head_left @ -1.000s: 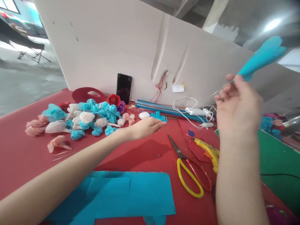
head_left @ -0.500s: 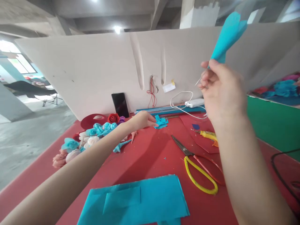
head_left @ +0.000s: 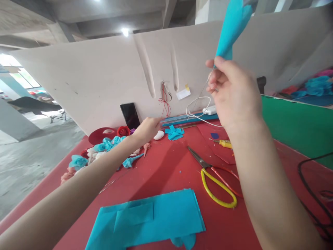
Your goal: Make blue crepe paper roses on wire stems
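My right hand is raised high, with thumb and fingers closed on a blue crepe-paper flower with a thin wire stem; its top runs out of view. Over the back of the table, my left hand has its fingers pressed together; whatever they hold, if anything, is too small to make out. Just right of it is a small pile of blue paper strips, apart from the fingers. A smooth white object lies below the fingertips.
Folded blue crepe paper lies in front on the red table. Scissors and a yellow glue gun are right. Paper flowers fill the left side. A phone leans against the white board.
My left hand has drawn back leftward and up from the blue strips, uncovering the smooth white object. My right hand still holds the blue flower; the view has shifted a little.
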`<state>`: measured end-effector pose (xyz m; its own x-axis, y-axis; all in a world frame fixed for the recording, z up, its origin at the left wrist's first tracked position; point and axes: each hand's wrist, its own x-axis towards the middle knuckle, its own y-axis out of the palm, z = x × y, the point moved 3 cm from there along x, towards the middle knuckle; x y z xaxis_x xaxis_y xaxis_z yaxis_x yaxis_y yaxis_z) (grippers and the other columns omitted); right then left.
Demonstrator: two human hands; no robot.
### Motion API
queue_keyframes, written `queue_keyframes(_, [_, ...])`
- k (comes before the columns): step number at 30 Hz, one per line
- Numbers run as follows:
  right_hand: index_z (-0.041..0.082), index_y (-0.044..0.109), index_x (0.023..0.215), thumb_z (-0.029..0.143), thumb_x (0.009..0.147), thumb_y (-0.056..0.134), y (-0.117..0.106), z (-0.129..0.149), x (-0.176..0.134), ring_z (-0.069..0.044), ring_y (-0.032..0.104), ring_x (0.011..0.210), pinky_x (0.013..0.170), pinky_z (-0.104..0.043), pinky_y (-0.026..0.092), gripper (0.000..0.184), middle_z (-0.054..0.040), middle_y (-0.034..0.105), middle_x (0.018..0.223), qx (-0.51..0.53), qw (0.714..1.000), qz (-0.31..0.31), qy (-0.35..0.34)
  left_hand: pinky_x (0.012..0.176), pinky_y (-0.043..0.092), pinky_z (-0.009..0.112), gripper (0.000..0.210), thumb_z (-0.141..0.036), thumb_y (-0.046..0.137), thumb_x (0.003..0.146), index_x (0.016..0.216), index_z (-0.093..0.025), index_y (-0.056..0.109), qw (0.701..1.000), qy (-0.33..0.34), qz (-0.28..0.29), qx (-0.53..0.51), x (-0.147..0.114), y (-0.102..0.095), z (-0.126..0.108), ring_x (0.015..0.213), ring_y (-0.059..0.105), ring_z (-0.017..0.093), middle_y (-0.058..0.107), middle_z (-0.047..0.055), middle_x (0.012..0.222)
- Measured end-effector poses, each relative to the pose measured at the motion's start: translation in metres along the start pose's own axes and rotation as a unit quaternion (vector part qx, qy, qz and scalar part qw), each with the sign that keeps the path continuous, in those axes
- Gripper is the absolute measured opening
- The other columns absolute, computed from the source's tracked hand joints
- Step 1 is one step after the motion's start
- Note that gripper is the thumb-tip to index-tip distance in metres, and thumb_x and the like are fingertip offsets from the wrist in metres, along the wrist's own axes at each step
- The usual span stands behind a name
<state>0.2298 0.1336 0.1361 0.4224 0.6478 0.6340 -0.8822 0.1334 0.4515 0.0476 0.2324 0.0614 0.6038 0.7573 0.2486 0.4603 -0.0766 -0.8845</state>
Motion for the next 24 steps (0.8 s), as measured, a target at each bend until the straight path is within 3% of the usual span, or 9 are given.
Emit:
queue_keyframes(3, [0.015,0.062,0.063,0.019,0.079,0.057,0.003,-0.005,-0.002,-0.009,0.038,0.055,0.053,-0.025,0.029,0.018,-0.0003,0.054,0.064,-0.029,0.998,0.056,0.030,0.085,0.047,0.045,0.034,-0.029,0.053,0.086,0.118,-0.016,0.049,0.996,-0.005,-0.020,-0.085,-0.005,-0.002,-0.004,0.103,0.055,0.023,0.051,0.010,0.121])
queue_keyframes(6, [0.014,0.066,0.063,0.021,0.078,0.059,0.010,-0.012,-0.008,-0.009,0.042,0.056,0.055,-0.025,0.032,0.018,-0.0022,0.058,0.066,-0.080,0.982,0.149,0.089,0.090,0.045,0.045,0.033,-0.026,0.053,0.085,0.116,-0.014,0.051,0.982,-0.016,-0.014,-0.189,-0.019,-0.004,-0.016,0.107,0.055,0.024,0.055,0.010,0.120])
queue_keyframes(9, [0.015,0.065,0.060,0.020,0.078,0.060,0.020,-0.021,-0.018,-0.009,0.047,0.061,0.060,-0.025,0.036,0.019,-0.0013,0.059,0.065,-0.138,0.953,0.225,0.145,0.093,0.044,0.034,0.027,-0.022,0.045,0.086,0.107,-0.016,0.061,0.959,-0.021,-0.019,-0.283,-0.039,-0.008,-0.032,0.110,0.055,0.022,0.064,0.006,0.114])
queue_keyframes(12, [0.016,0.063,0.056,0.026,0.077,0.063,0.030,-0.029,-0.028,-0.011,0.053,0.071,0.067,-0.025,0.040,0.023,-0.0005,0.062,0.070,-0.187,0.933,0.249,0.183,0.093,0.044,0.032,0.032,-0.027,0.038,0.088,0.109,-0.020,0.061,0.930,-0.007,-0.034,-0.365,-0.056,-0.013,-0.047,0.112,0.055,0.021,0.064,0.003,0.116])
queue_keyframes(15, [0.019,0.069,0.069,0.030,0.075,0.065,0.038,-0.036,-0.038,-0.016,0.058,0.081,0.072,-0.029,0.043,0.013,-0.0017,0.065,0.075,-0.201,0.919,0.261,0.217,0.095,0.042,0.030,0.032,-0.033,0.045,0.087,0.109,-0.018,0.063,0.909,-0.001,-0.049,-0.414,-0.067,-0.018,-0.054,0.111,0.056,0.020,0.066,0.004,0.113])
queue_keyframes(24, [0.022,0.071,0.082,0.034,0.078,0.062,0.051,-0.054,-0.053,-0.016,0.059,0.079,0.080,-0.032,0.045,0.016,-0.0003,0.064,0.071,-0.165,0.896,0.326,0.252,0.085,0.044,0.022,0.024,-0.031,0.052,0.085,0.083,-0.020,0.073,0.883,-0.013,-0.103,-0.457,-0.078,-0.020,-0.041,0.093,0.064,0.015,0.074,0.000,0.087])
